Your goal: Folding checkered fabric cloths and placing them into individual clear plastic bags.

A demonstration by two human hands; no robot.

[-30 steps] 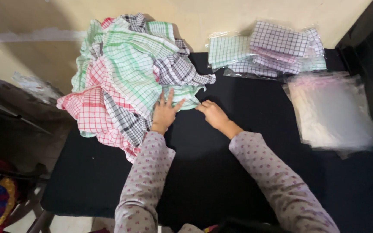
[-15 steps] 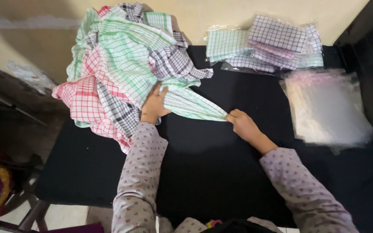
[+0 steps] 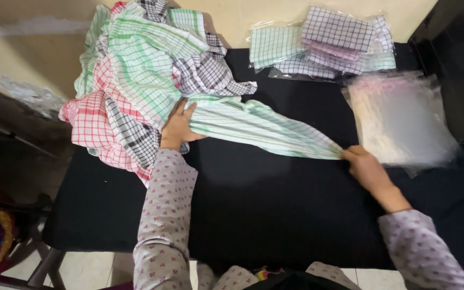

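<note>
Hands are busy with a green checked cloth (image 3: 264,129) that lies stretched out across the black table (image 3: 275,204). The right hand (image 3: 365,167) pinches one end of it tight, next to a stack of clear plastic bags (image 3: 404,118). The left hand (image 3: 177,128) grips the other end, right at the edge of a big pile of checked cloths (image 3: 135,80). Folded cloths in bags (image 3: 323,43) sit at the back by the wall.
</note>
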